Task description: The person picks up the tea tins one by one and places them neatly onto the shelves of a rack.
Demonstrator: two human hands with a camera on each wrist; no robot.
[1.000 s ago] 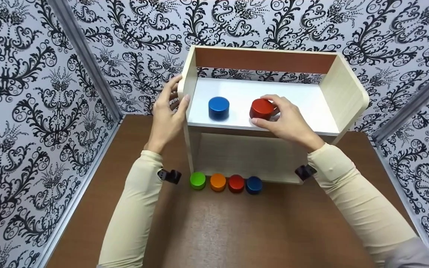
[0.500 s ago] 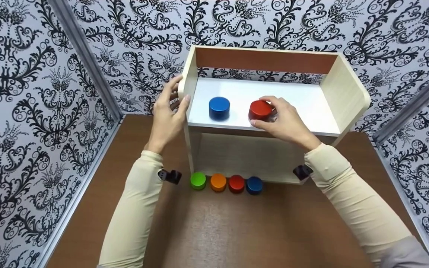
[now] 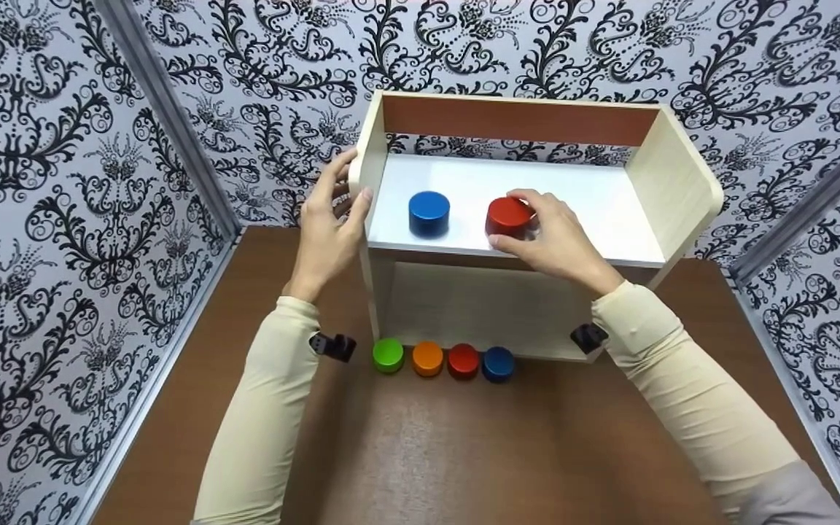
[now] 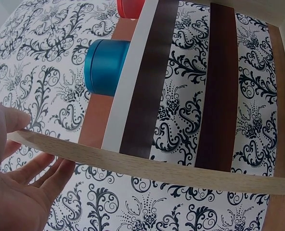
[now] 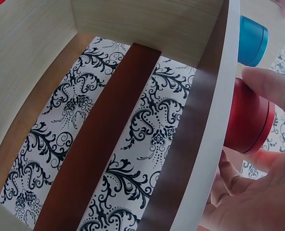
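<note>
On the white top shelf [image 3: 580,197] of a small wooden shelf unit stands a red round canister [image 3: 509,216]. My right hand [image 3: 558,237] holds it with thumb and fingers around its side; the right wrist view shows the same red canister [image 5: 248,115] between thumb and fingers. To its left, apart from it, a blue canister [image 3: 429,214] stands upright on the same shelf. My left hand [image 3: 329,226] grips the front edge of the unit's left side panel [image 3: 367,164], thumb on one face and fingers on the other, as the left wrist view also shows.
In front of the unit, a row of smaller round canisters stands on the brown table [image 3: 434,452]: green [image 3: 388,355], orange [image 3: 427,358], red [image 3: 463,361] and blue [image 3: 498,363]. The right side panel [image 3: 675,182] rises beyond my right hand. Patterned walls enclose the table.
My right hand has shifted the red canister slightly left along the shelf, toward the blue one. The left hand has stayed on the side panel.
</note>
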